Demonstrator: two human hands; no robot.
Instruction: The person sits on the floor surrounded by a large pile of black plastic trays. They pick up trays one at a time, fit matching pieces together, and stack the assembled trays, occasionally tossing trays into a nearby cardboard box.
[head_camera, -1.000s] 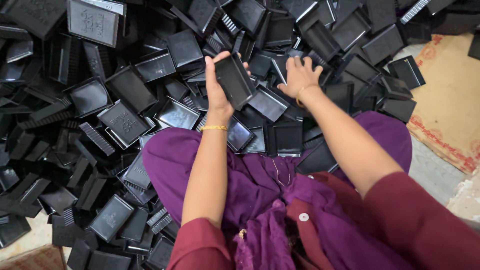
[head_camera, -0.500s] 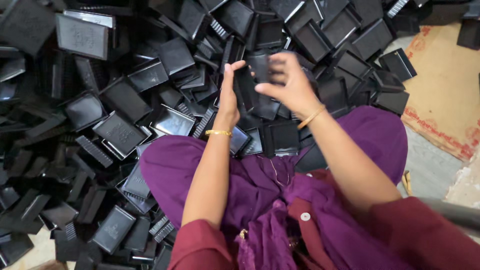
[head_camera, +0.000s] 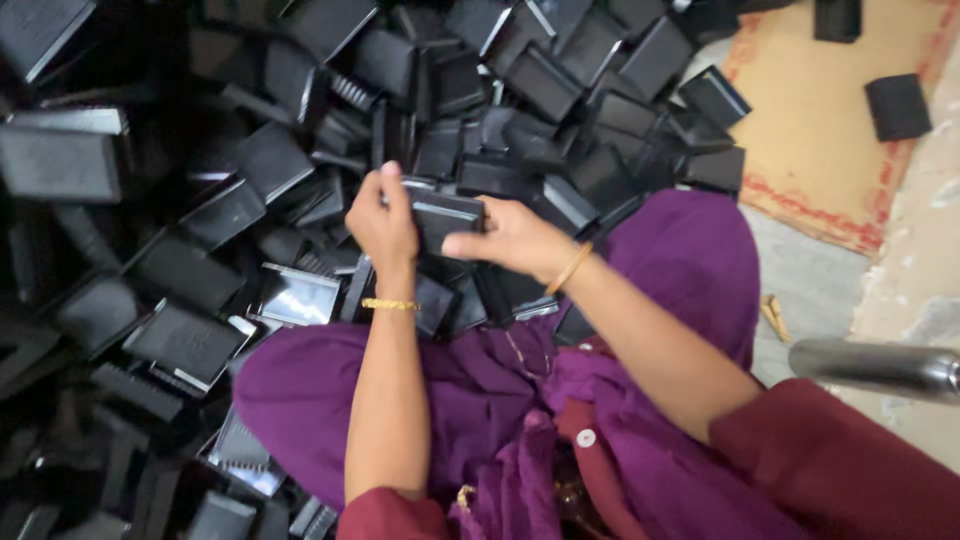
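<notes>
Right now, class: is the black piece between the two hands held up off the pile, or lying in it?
Held up. Left hand and right hand grip the black piece from either side, above the pile.

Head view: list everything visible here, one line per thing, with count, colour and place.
Plastic trays: too many to count, black, heaped across the left and top of the view.
Held tray: one, black, between both hands at centre.
Mat: one, tan with red border, top right, two black trays lying on it.
Metal tube: one, silver, right edge.
Floor: grey, bare strip beside the mat.
Purple garment: covers the lap, lower centre.
Bangles: one gold on each wrist.
Left hand: grips the held tray's left end.
Right hand: fingers on the tray's right side.
</notes>
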